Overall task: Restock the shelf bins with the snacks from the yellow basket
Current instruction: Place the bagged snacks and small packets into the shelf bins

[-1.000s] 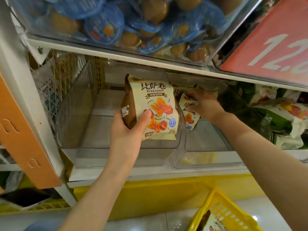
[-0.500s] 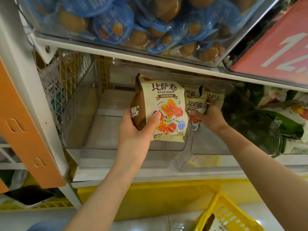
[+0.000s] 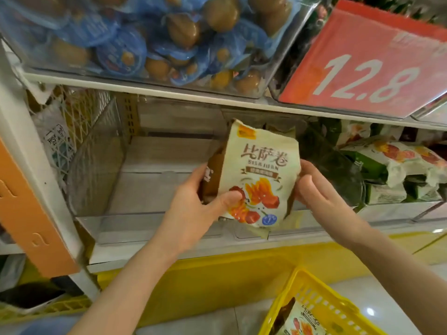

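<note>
Cream snack pack [image 3: 262, 170] upright — long axis vertical, left hand [image 3: 193, 204] gripping, right hand [image 3: 319, 189] cupping its edge

Readable text: a price and a snack name

"12.8" is shown on the red price sign [image 3: 370, 61], upper right; "比萨卷" is printed on the cream snack bag [image 3: 261, 172], centre frame.

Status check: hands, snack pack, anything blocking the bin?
Left hand gripping snack pack; right hand on its right edge. Pack held before the clear bin. Nothing blocking.
</note>
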`<state>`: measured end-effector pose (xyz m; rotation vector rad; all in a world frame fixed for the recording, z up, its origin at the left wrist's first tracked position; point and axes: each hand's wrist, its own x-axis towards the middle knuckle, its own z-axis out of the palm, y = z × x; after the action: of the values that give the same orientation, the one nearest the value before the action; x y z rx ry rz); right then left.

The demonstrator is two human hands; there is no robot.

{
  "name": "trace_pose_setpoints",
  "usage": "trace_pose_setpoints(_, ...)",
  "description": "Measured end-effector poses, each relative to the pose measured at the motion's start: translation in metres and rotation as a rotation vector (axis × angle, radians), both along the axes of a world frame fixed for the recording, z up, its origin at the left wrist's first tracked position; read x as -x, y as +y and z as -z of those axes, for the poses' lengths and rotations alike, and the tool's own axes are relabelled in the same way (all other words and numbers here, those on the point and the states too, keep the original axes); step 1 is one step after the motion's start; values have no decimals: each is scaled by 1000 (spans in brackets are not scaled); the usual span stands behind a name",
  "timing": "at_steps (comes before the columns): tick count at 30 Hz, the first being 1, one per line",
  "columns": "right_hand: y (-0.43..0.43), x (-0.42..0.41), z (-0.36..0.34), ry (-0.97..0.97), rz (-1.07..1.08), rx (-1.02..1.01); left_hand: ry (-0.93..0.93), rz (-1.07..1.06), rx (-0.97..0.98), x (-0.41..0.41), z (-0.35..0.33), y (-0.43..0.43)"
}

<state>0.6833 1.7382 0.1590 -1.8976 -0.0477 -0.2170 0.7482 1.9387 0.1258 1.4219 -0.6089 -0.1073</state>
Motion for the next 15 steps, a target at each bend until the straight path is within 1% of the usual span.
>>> trace_pose_setpoints(2, 0, 16, -1, 49, 10, -16, -17, 113, -56, 9, 4, -9)
trace_pose_setpoints(7, -22, 30, -3, 101, 195, -18, -91, 252, -229, 18, 9, -34)
trace_pose_setpoints(9, -37, 29, -9, 74, 264, -33, -245, 173, -336, 9, 6, -40)
trace_pose_setpoints(12, -62, 15, -14, -8, 426, -32, -607, -91, -538, -21, 3, -43)
trace_pose_setpoints(13, -71, 7, -13, -28, 509, -31, -680, -129, -595, -30, 2, -43)
trace_pose_setpoints(15, -87, -13, -8, -42, 683, -2, -799, -131, -668, -44, 5, -44)
